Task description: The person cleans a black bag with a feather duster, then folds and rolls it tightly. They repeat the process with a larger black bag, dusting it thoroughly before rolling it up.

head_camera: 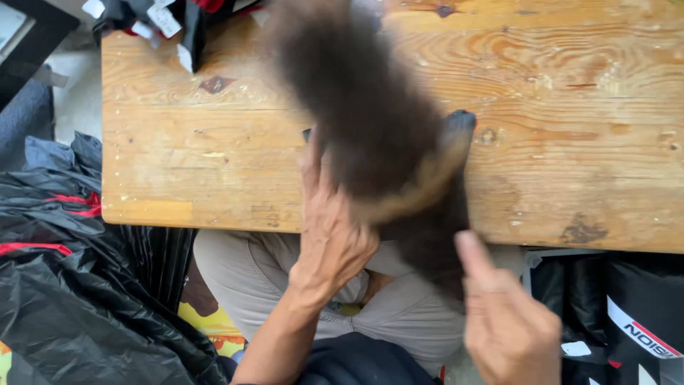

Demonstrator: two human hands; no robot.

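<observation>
Head camera looks steeply down, close over the wooden table (570, 107) edge.

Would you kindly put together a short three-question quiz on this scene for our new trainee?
1. True or false: the dark brown fur piece lies partly over the wooden table.
2. Which hand grips the fur piece? A. left hand B. right hand C. neither
3. Fill in: the black plastic bags lie to the ____ of the table's near edge, as the picture shows it.

Key
1. True.
2. A; the right hand is beside the fur with its fingers raised, and contact is unclear.
3. Left.
</observation>
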